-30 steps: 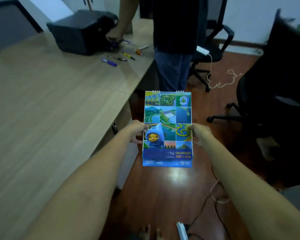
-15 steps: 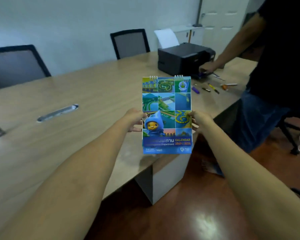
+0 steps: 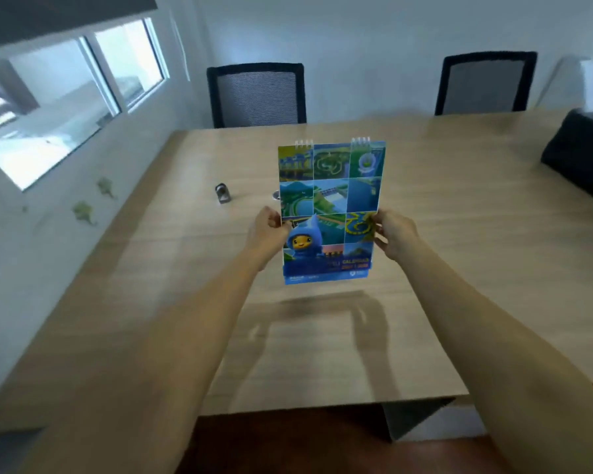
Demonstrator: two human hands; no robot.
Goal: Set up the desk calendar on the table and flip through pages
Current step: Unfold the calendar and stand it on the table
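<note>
The desk calendar point(image 3: 331, 196) has a blue cover with a grid of green and blue pictures, a cartoon figure at lower left and wire rings at its top. I hold it upright in the air above the wooden table point(image 3: 459, 234), with its shadow on the tabletop below. My left hand point(image 3: 266, 230) grips its left edge and my right hand point(image 3: 392, 232) grips its right edge, both about halfway down the cover. The calendar's back is hidden.
Two black mesh chairs point(image 3: 257, 94) point(image 3: 483, 85) stand at the table's far side. A small dark object point(image 3: 222, 193) lies on the table left of the calendar. A black printer point(image 3: 582, 155) sits at the right edge. A window point(image 3: 65, 97) is on the left wall.
My view has swung left, from the floor and the standing person to the table head-on. The calendar, still held in both hands, now hangs over the tabletop instead of beside it.
</note>
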